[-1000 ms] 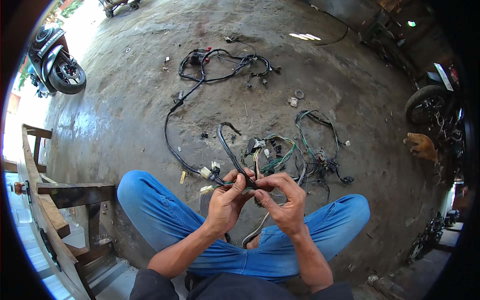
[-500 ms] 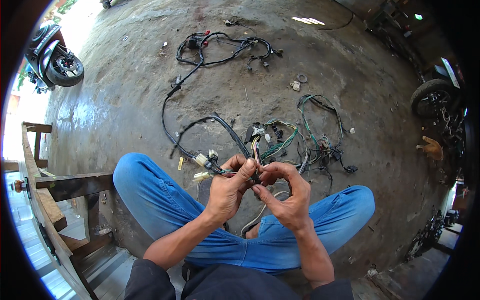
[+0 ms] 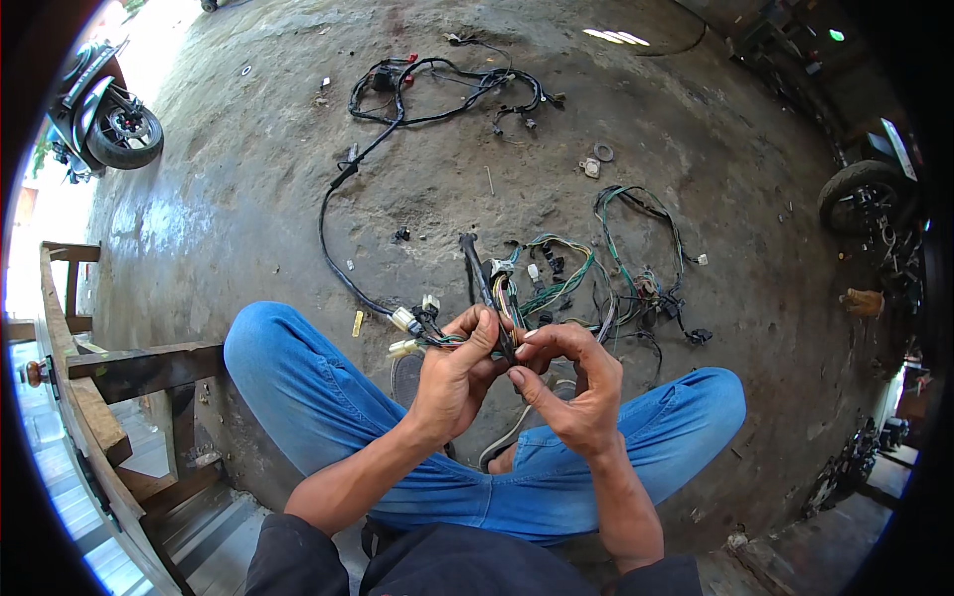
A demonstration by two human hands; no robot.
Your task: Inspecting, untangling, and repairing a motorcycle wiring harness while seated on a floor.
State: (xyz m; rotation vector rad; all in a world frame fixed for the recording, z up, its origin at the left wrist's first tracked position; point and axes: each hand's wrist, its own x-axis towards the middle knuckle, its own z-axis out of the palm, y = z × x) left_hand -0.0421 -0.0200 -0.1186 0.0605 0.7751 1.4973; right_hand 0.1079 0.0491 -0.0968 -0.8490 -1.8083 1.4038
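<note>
Between my knees, my left hand (image 3: pixel 452 372) is closed round a bundle of the wiring harness, its thumb on top. My right hand (image 3: pixel 578 392) pinches the same bundle with thumb and forefinger, close beside the left fingertips. A flat black strip (image 3: pixel 478 270), like tape or sheathing, sticks out away from me above the hands; its end folds over. Cream connectors (image 3: pixel 403 319) and coloured wires stick out left of my left hand. Green and yellow wires (image 3: pixel 561 288) spread to the right beyond my fingers. The exact grip point is partly hidden by the fingers.
The harness's long black cable (image 3: pixel 326 233) runs to a looped pile (image 3: pixel 442 99) farther off. Another loop of wires (image 3: pixel 676 238) lies at right. A wooden bench frame (image 3: pixel 144 368) stands at left. Motorcycles (image 3: pixel 124 134) stand at left and right; a cat (image 3: pixel 863 302) is at far right.
The black strip, which curved off to the left, now points straighter away from me with its end folded down. Both hands keep nearly the same place and grip.
</note>
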